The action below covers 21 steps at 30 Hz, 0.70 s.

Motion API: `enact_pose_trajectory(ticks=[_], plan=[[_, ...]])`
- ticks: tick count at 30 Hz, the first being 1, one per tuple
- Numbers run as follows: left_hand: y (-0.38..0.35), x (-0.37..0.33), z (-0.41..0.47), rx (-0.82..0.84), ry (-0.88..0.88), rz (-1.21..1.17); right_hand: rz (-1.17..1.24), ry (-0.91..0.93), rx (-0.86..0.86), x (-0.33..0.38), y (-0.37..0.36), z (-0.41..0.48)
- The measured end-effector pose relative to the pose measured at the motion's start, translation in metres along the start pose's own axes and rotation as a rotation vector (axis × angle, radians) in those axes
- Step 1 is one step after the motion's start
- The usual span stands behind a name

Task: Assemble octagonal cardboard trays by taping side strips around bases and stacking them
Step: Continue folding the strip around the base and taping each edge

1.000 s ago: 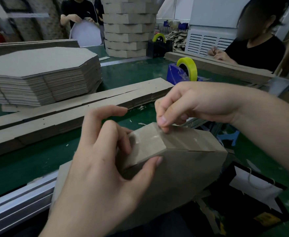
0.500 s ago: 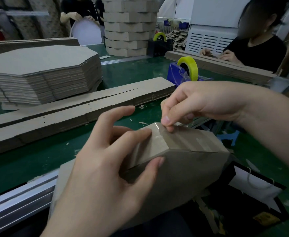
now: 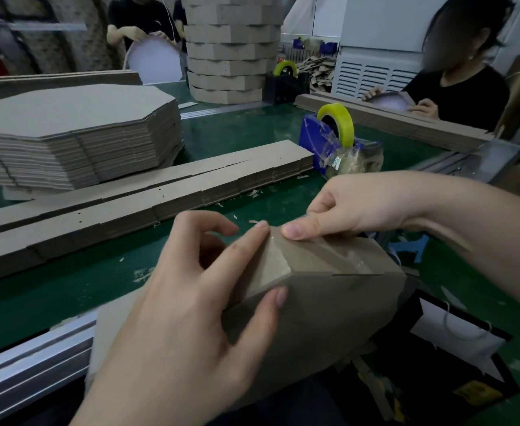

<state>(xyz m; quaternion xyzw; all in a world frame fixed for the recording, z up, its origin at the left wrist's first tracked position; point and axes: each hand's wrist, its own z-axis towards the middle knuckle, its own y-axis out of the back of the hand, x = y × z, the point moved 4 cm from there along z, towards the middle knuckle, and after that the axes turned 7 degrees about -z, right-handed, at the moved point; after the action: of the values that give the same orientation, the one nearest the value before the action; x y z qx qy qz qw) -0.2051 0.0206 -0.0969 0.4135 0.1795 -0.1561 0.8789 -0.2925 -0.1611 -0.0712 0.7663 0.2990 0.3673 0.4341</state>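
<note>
Over the green workbench, left hand and right hand both pinch the cardboard tray.

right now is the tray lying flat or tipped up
Tipped up: the tray is held on edge, a side wall facing up, left hand gripping it, right hand pinching the tape down.

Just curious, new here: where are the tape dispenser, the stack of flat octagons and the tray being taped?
tape dispenser (image 3: 309, 133): head view, blue body.
stack of flat octagons (image 3: 68, 112): head view, top sheet.
tray (image 3: 329, 264): head view, side strip.
</note>
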Motion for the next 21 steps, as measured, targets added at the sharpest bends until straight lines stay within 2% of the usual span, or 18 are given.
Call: enact_pose_trajectory(ticks=[5, 7, 11, 14, 17, 19, 21], plan=[[0.004, 0.002, -0.003, -0.082, 0.006, 0.015, 0.198, 0.221, -0.231, -0.016, -0.002, -0.012], [0.006, 0.004, -0.006, -0.137, 0.02, 0.009, 0.208, 0.277, -0.175, -0.023, -0.014, -0.018], [0.006, 0.002, -0.015, -0.247, -0.001, 0.056, 0.019, 0.308, -0.129, -0.036, -0.035, -0.024], [0.01, 0.0, -0.019, -0.291, -0.004, 0.108, 0.108, 0.27, -0.157, -0.042, -0.041, -0.025], [0.018, -0.005, -0.017, -0.322, 0.029, 0.105, 0.126, 0.313, -0.217, -0.038, -0.04, -0.03], [0.02, -0.015, -0.009, -0.268, -0.012, 0.186, 0.106, 0.333, -0.245, -0.031, -0.036, -0.033], [0.012, -0.028, 0.003, -0.126, -0.116, 0.32, 0.056, 0.347, -0.283, -0.021, -0.034, -0.032]])
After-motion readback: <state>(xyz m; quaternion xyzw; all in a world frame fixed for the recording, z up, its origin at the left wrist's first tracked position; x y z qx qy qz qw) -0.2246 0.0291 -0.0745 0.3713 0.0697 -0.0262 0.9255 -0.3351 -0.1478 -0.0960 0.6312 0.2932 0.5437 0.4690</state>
